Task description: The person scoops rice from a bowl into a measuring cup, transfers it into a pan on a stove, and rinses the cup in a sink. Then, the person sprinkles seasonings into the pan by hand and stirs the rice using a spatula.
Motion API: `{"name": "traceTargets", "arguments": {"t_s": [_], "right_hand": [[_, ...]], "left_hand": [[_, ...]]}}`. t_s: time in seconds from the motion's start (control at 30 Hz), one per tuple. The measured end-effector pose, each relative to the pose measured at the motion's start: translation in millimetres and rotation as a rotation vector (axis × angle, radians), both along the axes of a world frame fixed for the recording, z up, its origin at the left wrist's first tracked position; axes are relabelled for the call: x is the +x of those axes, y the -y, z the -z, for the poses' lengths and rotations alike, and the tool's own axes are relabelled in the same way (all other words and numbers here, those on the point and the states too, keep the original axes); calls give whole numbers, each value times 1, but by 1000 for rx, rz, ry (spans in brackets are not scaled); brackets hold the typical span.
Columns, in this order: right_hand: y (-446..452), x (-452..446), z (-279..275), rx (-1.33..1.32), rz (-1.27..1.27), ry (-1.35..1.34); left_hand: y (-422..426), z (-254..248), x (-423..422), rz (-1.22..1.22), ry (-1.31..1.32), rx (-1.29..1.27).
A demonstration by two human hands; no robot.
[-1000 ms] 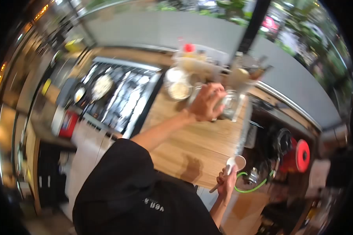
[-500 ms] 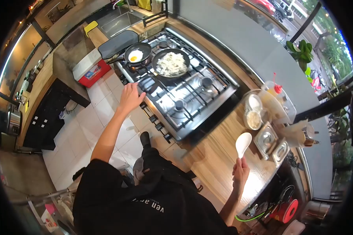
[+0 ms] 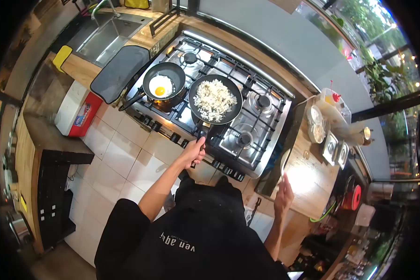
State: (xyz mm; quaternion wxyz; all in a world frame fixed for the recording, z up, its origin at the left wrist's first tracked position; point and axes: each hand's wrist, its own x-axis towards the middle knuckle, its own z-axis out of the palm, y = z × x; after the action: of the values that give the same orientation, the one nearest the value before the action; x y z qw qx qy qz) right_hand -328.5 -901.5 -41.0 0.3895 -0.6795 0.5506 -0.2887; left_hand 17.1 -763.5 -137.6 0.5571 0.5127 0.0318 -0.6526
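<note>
My left hand is closed round the handle of a dark frying pan on the stove. White, rice-like food lies in that pan. To its left, a smaller pan holds a fried egg with a whole yolk, over a lit burner. My right hand grips a white spoon, seen nearly edge-on, near the left edge of the wooden counter.
The gas stove has free burners at the right. Lidded metal containers, bowls and a red-capped bottle stand on the counter. A dark board lies left of the stove, near a sink. A red cooler is at the left.
My left hand has reached the larger pan's handle and closed on it. My right hand has turned the spoon edge-on and brought it nearer the stove. The view has shifted toward the stove.
</note>
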Motion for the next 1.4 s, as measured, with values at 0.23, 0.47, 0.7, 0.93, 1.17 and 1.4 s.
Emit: {"name": "traceTargets", "arguments": {"t_s": [0.23, 0.47, 0.7, 0.93, 1.17, 1.4], "right_hand": [[53, 169, -14, -193, -356, -280], [92, 310, 62, -433, -617, -582], [99, 350, 34, -470, -792, -533], [73, 335, 26, -436, -857, -462], [39, 325, 50, -383, -902, -565], [32, 339, 51, -415, -667, -506]], "left_hand": [[-18, -8, 7, 62, 13, 38], [-16, -13, 9, 60, 53, 89], [-14, -14, 8, 63, 82, 100], [-13, -22, 15, 30, -75, 76], [-20, -14, 26, 111, 10, 100], [-26, -13, 39, 167, -30, 73]]}}
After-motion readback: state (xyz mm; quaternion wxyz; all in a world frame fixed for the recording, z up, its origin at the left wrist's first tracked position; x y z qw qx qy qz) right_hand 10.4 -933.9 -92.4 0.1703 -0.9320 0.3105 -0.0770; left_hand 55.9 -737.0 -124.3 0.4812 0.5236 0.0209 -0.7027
